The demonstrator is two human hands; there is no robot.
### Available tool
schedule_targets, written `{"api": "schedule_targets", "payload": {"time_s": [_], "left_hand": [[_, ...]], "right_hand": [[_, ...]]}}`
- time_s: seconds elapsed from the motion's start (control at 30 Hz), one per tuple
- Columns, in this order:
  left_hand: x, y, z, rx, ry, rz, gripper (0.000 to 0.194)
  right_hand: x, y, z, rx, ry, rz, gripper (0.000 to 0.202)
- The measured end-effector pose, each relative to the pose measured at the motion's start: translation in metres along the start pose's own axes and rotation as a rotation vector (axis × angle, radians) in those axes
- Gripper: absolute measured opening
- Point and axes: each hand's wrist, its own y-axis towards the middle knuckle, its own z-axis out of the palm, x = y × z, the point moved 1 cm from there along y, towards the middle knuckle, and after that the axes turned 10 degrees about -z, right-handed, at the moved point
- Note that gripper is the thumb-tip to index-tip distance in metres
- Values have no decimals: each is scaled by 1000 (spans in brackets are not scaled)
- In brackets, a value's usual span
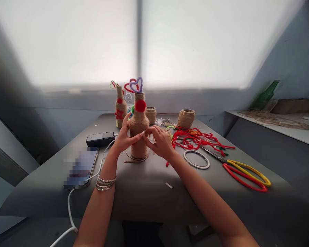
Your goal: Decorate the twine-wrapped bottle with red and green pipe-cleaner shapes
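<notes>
A bottle wrapped in brown twine (139, 123) stands upright on the table in front of me. A red pom-pom (140, 105) sits on its neck, and purple and red pipe-cleaner hearts (136, 84) rise from its mouth. Around the bottle's left side curls my left hand (125, 139), its thumb reaching across the front. My right hand (159, 140) is closed in a pinch against the bottle's front, close to the left thumb. Whatever lies between those right fingertips is too small to make out. A loose end of twine (130, 161) lies round the bottle's base.
Behind stand another twine-wrapped bottle (120, 109), a clear plastic bottle (128, 97) and two twine-wrapped jars (186, 119) (151, 115). To the right lie red pipe cleaners (193, 138), a tape roll (196, 159) and scissors (244, 173). A phone (82, 168), cable (70, 206) and black device (100, 138) are left.
</notes>
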Motion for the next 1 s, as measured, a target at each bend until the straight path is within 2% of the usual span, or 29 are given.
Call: {"api": "schedule_targets", "payload": {"time_s": [0.13,0.23,0.53,0.77,0.9,1.0], "left_hand": [[0,-2,-6,106,-98,-21,91],[-2,-2,-8,141,-122,-32,92],[-6,-2,-11,84,-91,-73,105],[-12,-4,-11,3,-2,-69,106],[-17,-6,-10,-7,18,-74,104],[-18,-6,-11,-2,32,-74,103]], "right_hand": [[3,0,1,61,-45,-19,11],[3,1,0,65,-55,-25,9],[6,2,-2,45,-61,-27,7],[8,2,-3,21,-50,-7,8],[9,2,-4,-22,-99,14,11],[10,3,-5,9,-181,-15,10]]}}
